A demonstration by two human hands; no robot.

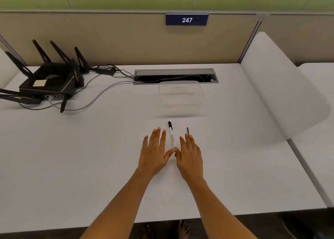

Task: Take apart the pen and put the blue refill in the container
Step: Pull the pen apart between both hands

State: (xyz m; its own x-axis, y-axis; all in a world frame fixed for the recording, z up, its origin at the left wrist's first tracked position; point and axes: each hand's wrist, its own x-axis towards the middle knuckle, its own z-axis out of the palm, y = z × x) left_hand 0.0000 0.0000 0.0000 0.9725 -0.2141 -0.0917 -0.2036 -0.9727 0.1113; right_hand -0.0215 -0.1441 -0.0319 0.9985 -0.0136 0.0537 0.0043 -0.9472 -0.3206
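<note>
A white pen (pixel 171 135) with a black cap lies on the white desk, cap pointing away from me. My left hand (pixel 155 152) rests flat and open just left of it. My right hand (pixel 189 153) lies flat and open just right of it; the two thumbs meet over the pen's near end. A thin blue refill (pixel 188 131) sticks out from under my right fingertips, most of it hidden by the hand. A clear plastic container (pixel 181 98) stands beyond the pen, nothing visible inside it.
A black router (pixel 48 79) with several antennas and its cables sits at the back left. An open cable tray (pixel 176 75) runs behind the container. A white curved divider (pixel 282 94) stands to the right. The desk's front edge (pixel 162 220) is near my elbows.
</note>
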